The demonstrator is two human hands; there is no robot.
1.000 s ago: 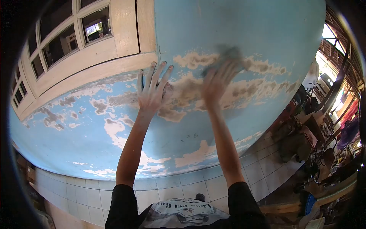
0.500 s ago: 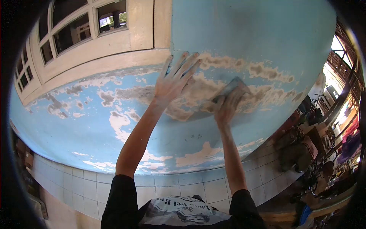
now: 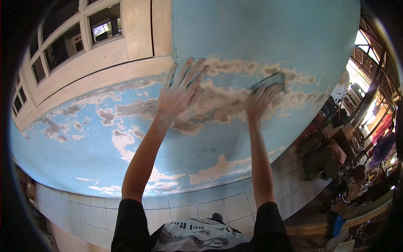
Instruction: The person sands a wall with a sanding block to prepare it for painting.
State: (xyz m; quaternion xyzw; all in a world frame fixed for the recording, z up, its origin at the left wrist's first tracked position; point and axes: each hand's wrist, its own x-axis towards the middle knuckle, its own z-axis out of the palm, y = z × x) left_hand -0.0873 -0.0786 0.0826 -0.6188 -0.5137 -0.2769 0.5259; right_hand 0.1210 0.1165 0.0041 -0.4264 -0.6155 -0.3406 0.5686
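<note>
My left hand [image 3: 178, 93] lies flat against the light blue wall [image 3: 210, 29], fingers spread, just below the corner of the cream window frame [image 3: 138, 40]. Under my right hand [image 3: 261, 101] is a piece of sandpaper [image 3: 275, 79], dark grey and flat, pressed to the wall. My fingers lie over its lower part, and its upper edge shows beyond them. Around both hands the paint is worn through in a band of beige and grey patches [image 3: 222, 101]. Pale dust coats the left fingers.
White tiles [image 3: 214, 210] run along the foot of the wall. On the right stand cluttered goods, with a cardboard box [image 3: 345, 140] and a blue brush-like object [image 3: 336, 224] among them. Glass panes [image 3: 63, 48] fill the window at upper left.
My right hand has slid the sandpaper up and to the right across the wall. My left hand keeps its place on the wall, while the whole view has shifted slightly.
</note>
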